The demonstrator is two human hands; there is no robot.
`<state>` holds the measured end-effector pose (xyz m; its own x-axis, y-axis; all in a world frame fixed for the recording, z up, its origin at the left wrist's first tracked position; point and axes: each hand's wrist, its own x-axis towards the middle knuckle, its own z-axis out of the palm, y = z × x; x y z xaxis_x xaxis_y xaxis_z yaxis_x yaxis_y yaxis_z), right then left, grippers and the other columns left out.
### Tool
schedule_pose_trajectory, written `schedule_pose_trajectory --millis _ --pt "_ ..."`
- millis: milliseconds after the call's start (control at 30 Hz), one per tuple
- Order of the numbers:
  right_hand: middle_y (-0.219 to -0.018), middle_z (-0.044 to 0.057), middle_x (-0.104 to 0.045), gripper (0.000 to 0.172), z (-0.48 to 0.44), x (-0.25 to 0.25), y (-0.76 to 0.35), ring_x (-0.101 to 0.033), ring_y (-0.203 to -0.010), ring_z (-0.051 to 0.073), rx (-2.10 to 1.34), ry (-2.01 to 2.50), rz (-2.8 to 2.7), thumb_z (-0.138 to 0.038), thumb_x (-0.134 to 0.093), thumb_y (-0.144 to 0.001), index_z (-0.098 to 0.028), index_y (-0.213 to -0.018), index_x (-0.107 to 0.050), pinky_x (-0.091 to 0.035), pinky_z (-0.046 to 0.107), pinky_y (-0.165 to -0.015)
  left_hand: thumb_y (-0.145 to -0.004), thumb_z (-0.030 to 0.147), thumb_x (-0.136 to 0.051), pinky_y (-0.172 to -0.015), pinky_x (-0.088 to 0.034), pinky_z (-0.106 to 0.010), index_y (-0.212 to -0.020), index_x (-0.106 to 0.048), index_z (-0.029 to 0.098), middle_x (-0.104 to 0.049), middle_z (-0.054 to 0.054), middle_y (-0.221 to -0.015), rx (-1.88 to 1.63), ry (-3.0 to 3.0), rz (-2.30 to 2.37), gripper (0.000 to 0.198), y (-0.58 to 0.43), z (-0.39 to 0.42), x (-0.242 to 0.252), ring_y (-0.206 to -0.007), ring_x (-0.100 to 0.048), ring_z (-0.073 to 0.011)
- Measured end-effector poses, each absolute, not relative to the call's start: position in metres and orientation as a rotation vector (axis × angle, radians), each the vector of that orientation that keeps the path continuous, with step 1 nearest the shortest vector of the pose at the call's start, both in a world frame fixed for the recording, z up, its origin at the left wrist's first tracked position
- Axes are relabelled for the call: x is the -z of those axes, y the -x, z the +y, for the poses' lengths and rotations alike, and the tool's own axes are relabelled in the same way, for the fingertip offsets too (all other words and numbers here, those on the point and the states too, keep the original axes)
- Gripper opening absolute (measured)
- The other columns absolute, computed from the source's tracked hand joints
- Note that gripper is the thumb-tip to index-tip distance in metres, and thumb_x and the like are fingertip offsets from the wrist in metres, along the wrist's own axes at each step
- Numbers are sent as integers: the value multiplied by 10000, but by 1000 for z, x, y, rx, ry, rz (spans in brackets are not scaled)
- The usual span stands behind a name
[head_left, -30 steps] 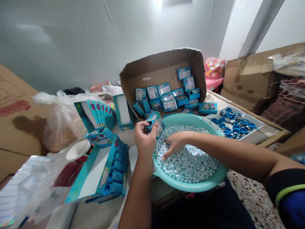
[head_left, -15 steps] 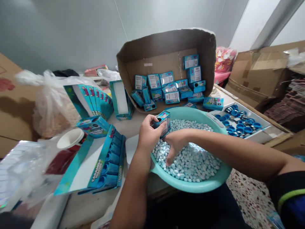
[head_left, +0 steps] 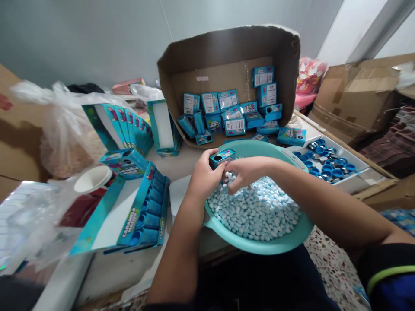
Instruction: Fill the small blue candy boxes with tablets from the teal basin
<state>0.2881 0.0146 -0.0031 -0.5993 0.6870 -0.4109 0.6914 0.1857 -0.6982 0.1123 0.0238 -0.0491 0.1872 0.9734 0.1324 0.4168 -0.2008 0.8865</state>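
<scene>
My left hand [head_left: 205, 172] is closed around a small blue candy tin [head_left: 228, 155] with a dark round hole in its top. It holds the tin upright over the left rim of a teal basin [head_left: 275, 247]. Close beside the tin, my right hand [head_left: 246, 172] is curled around a clump of candies [head_left: 230, 177], some showing between its fingers. Below both hands, loose pale blue and white candies [head_left: 259, 216] fill the basin.
Behind the basin a cardboard box [head_left: 223, 43] lies on its side with several blue tins inside. Blue caps [head_left: 333, 164] fill a white tray at right. At left stand a display carton [head_left: 129, 216] of tins, folded cartons [head_left: 119, 125] and a white cup [head_left: 93, 178].
My right hand has risen out of the candies toward the tin and now grips some of them. My left hand still holds the tin, which is turned slightly. The view has shifted a little.
</scene>
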Motion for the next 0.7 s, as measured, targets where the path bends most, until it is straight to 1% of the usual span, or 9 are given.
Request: schedule_pose_trajectory --millis 67,167,233,300,400,533,600,700 --pt "-845 14 -703 431 14 -5 -297 -645 -668 169 1616 -1457 2400 -401 -799 -705 -181 -1066 -714 -497 241 -501 -830 306 -750 -928 -556 -418 -1321 -642 196 -734 -117 -1196 -965 -1716 1317 515 -112 25 50 -1049 -703 -287" --pt "-757 2 -685 282 13 -13 -307 -592 -585 136 1743 -1560 2475 -381 -787 -715 -199 -925 -743 -430 220 -436 -786 299 -790 -921 -550 -411 -1301 -668 185 -739 -126 -1199 -986 -1703 1321 541 -112 26 49 -1056 -701 -300" --pt "-684 -6 -654 207 14 -13 -310 -540 -519 113 1881 -1635 2497 -376 -762 -741 -201 -845 -725 -364 209 -394 -750 290 -820 -924 -543 -400 -1238 -701 181 -748 -123 -1176 -975 -1721 1298 514 -112 25 48 -1065 -699 -306" --pt "-611 -14 -606 175 16 -11 -309 -491 -461 102 2094 -1727 2465 -356 -747 -747 -201 -781 -674 -315 210 -368 -770 309 -806 -899 -541 -384 -1192 -720 194 -759 -106 -1134 -902 -1801 1210 445 -113 21 46 -1043 -704 -300" --pt "-583 -19 -563 201 19 -5 -298 -487 -442 112 2484 -1918 2372 -335 -751 -729 -213 -756 -593 -303 223 -361 -834 358 -753 -881 -534 -372 -1198 -717 232 -759 -72 -1141 -764 -1959 1074 386 -115 15 43 -1042 -705 -291" --pt "-639 -38 -546 268 22 7 -278 -511 -476 120 2958 -2150 2243 -372 -732 -729 -234 -839 -529 -315 227 -382 -835 339 -748 -913 -522 -377 -1199 -705 255 -753 -41 -1185 -702 -2015 1064 376 -117 10 42 -1096 -692 -300" --pt "-666 -47 -544 298 23 13 -270 -520 -504 113 3101 -2194 2193 -395 -724 -731 -240 -861 -505 -364 228 -423 -846 314 -729 -925 -516 -389 -1211 -697 248 -753 -44 -1193 -692 -2016 1058 372 -118 10 42 -1110 -687 -308" --pt "-678 -51 -537 328 22 19 -262 -542 -562 117 3143 -2255 2172 -412 -733 -722 -245 -857 -484 -413 232 -487 -847 308 -726 -931 -514 -406 -1232 -687 231 -751 -62 -1205 -712 -2011 1056 394 -118 11 43 -1113 -686 -323"
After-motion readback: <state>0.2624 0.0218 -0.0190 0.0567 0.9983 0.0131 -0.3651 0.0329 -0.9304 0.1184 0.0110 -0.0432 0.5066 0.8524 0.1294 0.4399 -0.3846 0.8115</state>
